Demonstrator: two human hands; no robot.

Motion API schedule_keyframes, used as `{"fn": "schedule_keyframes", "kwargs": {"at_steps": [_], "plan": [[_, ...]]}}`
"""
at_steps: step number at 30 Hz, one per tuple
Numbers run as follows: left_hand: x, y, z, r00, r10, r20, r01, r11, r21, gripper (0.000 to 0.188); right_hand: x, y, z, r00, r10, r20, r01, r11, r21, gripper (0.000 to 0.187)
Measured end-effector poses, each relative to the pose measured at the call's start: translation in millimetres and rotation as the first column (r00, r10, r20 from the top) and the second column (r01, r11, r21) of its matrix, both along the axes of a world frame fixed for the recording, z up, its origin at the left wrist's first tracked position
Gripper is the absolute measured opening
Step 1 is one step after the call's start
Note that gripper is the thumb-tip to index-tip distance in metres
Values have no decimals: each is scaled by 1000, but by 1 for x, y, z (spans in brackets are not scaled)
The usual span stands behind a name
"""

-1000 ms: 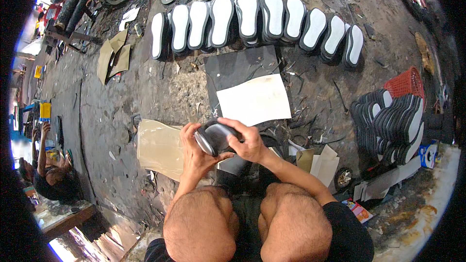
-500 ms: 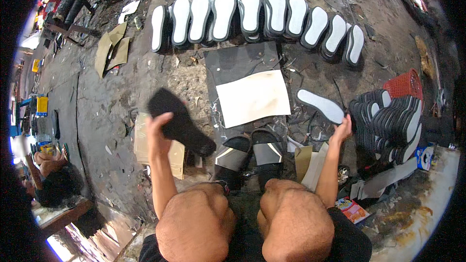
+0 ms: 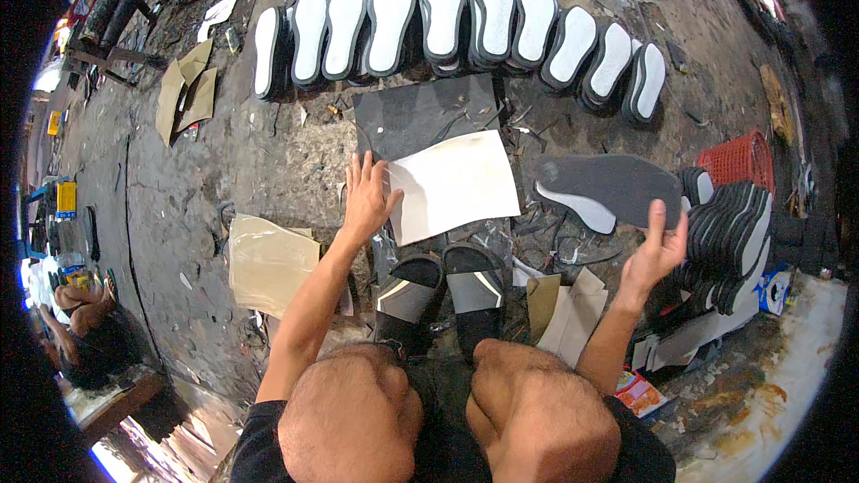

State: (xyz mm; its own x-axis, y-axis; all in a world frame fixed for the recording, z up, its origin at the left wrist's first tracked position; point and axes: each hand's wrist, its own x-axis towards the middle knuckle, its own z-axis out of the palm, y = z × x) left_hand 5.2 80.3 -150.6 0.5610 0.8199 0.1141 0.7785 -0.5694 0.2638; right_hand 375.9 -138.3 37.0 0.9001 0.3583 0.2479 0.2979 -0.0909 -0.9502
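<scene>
My left hand [image 3: 365,199] lies with fingers spread at the left edge of a cream sheet [image 3: 461,183], which rests on a black mat [image 3: 429,107]. It holds nothing. My right hand [image 3: 656,255] grips the heel end of a dark grey shoe sole [image 3: 613,186], thumb on its upper face. Beneath that sole, a white-topped insole [image 3: 583,209] is partly covered. Right of my right hand are stacks of dark soles [image 3: 729,228] with white faces. An arc of white-topped sole stacks [image 3: 391,27] stands along the far side.
Sandals [image 3: 410,291] on my feet stand just below the mat. Tan sheets [image 3: 273,259] lie at left, and cardboard pieces [image 3: 573,313] near my right knee. A red basket [image 3: 738,161] stands behind the right stacks. Another person [image 3: 85,322] sits at far left.
My left hand no longer has the dark sole; it has moved right to the cream sheet. My right hand, earlier at the white insole, now holds a dark grey sole over it.
</scene>
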Motion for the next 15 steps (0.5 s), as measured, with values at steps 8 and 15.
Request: {"fn": "schedule_keyframes", "kwargs": {"at_steps": [8, 15], "plan": [[62, -43, 58, 438, 704, 559, 140, 561, -816, 79, -5, -9, -18, 989, -139, -43, 142, 986, 84, 44], [91, -59, 49, 862, -93, 499, 309, 876, -370, 105, -11, -1, -18, 989, -134, 69, 127, 987, 102, 42]]}}
